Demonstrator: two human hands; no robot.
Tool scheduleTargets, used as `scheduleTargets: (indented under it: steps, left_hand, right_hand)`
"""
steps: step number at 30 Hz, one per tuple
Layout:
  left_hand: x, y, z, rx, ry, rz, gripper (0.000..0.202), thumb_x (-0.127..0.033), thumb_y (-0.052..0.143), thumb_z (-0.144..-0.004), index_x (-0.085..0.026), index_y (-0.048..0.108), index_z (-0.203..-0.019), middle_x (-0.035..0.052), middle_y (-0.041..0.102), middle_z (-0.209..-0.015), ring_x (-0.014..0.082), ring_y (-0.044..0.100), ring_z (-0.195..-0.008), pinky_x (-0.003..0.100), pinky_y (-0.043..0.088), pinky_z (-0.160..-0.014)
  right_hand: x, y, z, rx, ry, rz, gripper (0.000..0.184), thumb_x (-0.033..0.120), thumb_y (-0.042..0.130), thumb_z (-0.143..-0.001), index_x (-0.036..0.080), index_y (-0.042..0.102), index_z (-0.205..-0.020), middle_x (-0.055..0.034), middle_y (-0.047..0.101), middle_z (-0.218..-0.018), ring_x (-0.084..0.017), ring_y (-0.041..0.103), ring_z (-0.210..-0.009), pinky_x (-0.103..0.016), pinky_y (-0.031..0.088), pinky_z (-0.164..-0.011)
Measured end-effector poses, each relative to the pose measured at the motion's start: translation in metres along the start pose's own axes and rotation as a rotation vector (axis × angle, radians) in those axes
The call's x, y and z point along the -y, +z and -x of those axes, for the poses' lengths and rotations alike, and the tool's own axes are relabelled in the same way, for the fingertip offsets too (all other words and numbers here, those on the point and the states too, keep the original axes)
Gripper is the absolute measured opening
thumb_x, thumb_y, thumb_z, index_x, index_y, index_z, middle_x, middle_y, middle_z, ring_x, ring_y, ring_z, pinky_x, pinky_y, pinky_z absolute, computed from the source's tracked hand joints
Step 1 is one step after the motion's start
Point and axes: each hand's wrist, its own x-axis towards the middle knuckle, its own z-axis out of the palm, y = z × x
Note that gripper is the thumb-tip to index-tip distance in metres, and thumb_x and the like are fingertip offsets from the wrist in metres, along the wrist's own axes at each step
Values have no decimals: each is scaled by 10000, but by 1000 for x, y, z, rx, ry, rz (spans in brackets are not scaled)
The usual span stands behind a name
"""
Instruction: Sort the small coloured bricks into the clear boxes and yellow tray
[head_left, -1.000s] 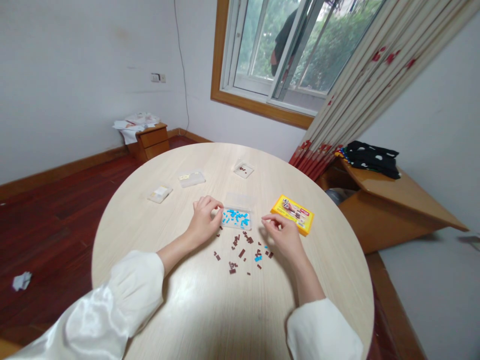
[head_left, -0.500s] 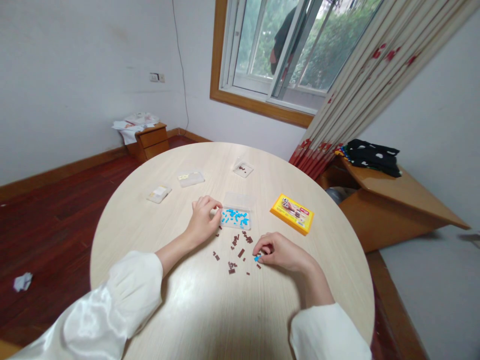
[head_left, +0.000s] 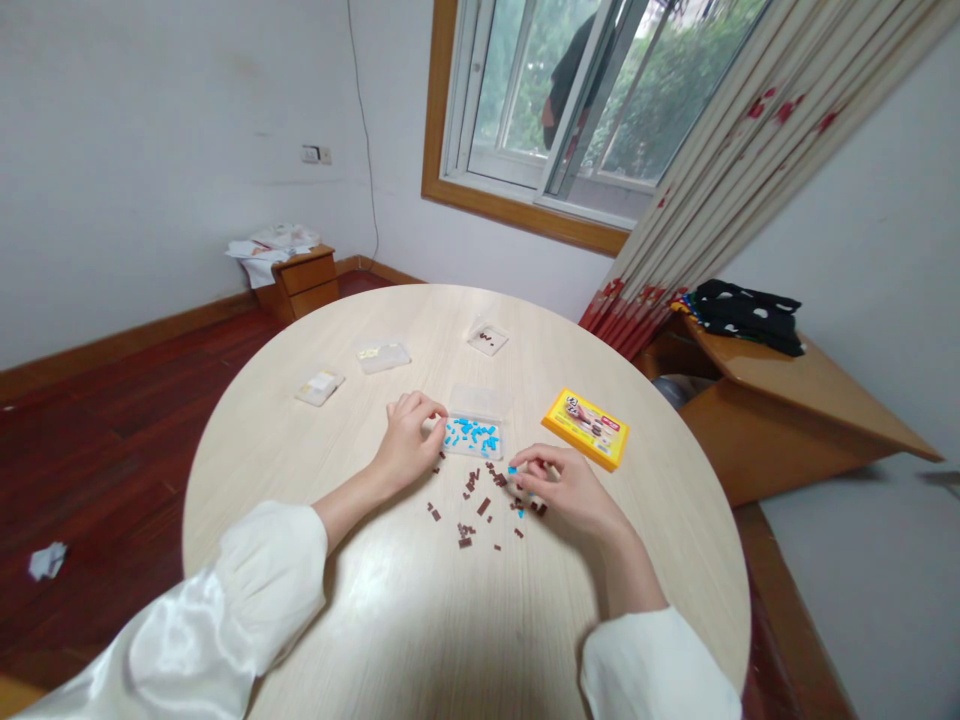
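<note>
A clear plastic tray (head_left: 474,436) holding several small blue pieces sits mid-table. My left hand (head_left: 409,447) rests with curled fingers against the tray's left edge, steadying it. My right hand (head_left: 562,487) hovers just right of the tray, thumb and forefinger pinched on a small blue piece (head_left: 512,470). Several small brown pieces (head_left: 480,505) lie scattered on the round table (head_left: 360,590) between my hands, with another blue piece (head_left: 519,510) under my right fingers.
A yellow box (head_left: 586,428) lies right of the tray. Farther off are three small clear containers (head_left: 320,386), (head_left: 382,356), (head_left: 487,338). A low wooden cabinet (head_left: 780,400) stands to the right, a curtain and window behind, a small drawer unit (head_left: 296,280) by the wall.
My right hand dropped to the scattered pieces, pinched a blue piece, and has now lifted it toward the tray. My left hand stayed at the tray's edge.
</note>
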Motion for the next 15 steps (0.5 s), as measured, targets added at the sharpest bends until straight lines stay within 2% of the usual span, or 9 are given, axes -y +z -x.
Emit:
scheduleTargets:
  steps: [5, 10, 13, 15]
  left_hand:
    - [0, 0, 0, 5, 12, 3, 105, -169, 491, -816, -178, 585, -771, 25, 562, -794, 192, 496, -845, 341, 301, -763]
    - [0, 0, 0, 9, 8, 0, 105, -171, 495, -820, -178, 587, -772, 24, 562, -793, 191, 496, -845, 339, 296, -764]
    - [0, 1, 0, 12, 6, -2, 105, -175, 490, -824, -182, 585, -779, 25, 564, -801, 191, 494, -852, 340, 297, -770]
    - [0, 1, 0, 12, 2, -3, 106, -176, 488, -825, -183, 584, -781, 25, 565, -805, 191, 494, -854, 342, 298, -773]
  right_hand:
    - [2, 0, -4, -193, -71, 2, 169, 285, 611, -704, 148, 675, -778, 68, 328, -530, -93, 330, -492, -242, 285, -497]
    - [-7, 17, -14, -460, -147, 66, 157, 276, 574, -739, 166, 670, -798, 49, 411, -559, -115, 406, -541, -260, 360, -576]
    - [-15, 28, -21, -505, -195, 136, 247, 275, 554, -770, 175, 659, -970, 32, 478, -615, -131, 456, -595, -280, 400, -648]
    - [-19, 32, -24, -501, -221, 177, 372, 267, 547, -785, 181, 592, -1144, 22, 507, -665, -138, 477, -632, -294, 413, -693]
